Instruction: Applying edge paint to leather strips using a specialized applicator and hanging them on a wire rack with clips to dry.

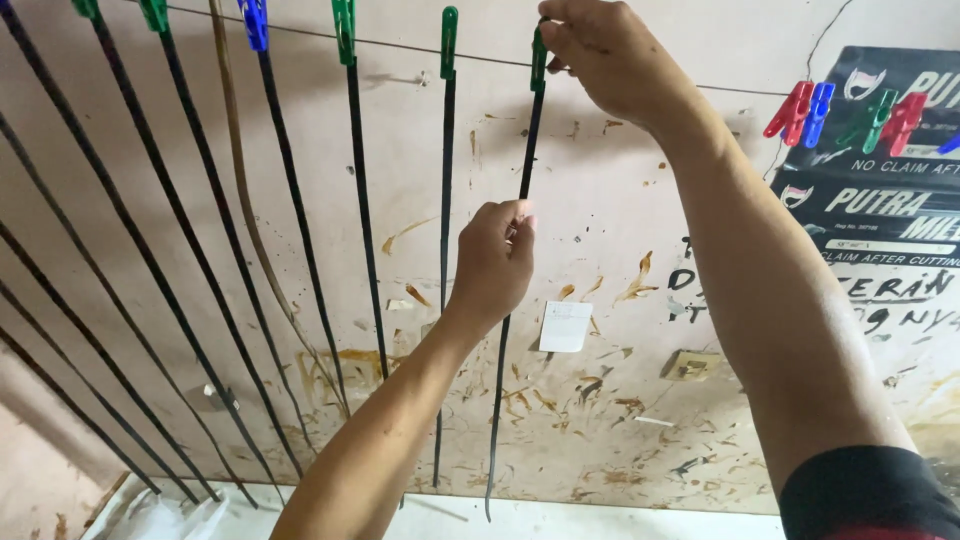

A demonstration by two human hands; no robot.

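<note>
Left of the upper grip, five more dark strips (pixel 362 220) hung from green pegs (pixel 344 28) and one blue peg (pixel 255 22); right of it, spare red, blue and green pegs (pixel 840 115) clipped beside a black printed sheet (pixel 880 215); below, a small white paper square (pixel 565 326) on the stained wall (pixel 620 180).

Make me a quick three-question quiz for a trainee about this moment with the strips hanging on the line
1. True or false: the right hand is at a green peg on the wire.
2. What does the left hand pinch?
A. a white paper
B. a thin black strip
C. a red peg
3. Which colour is the one odd peg among the green ones holding strips?

Key: 1 true; 2 B; 3 blue.
</note>
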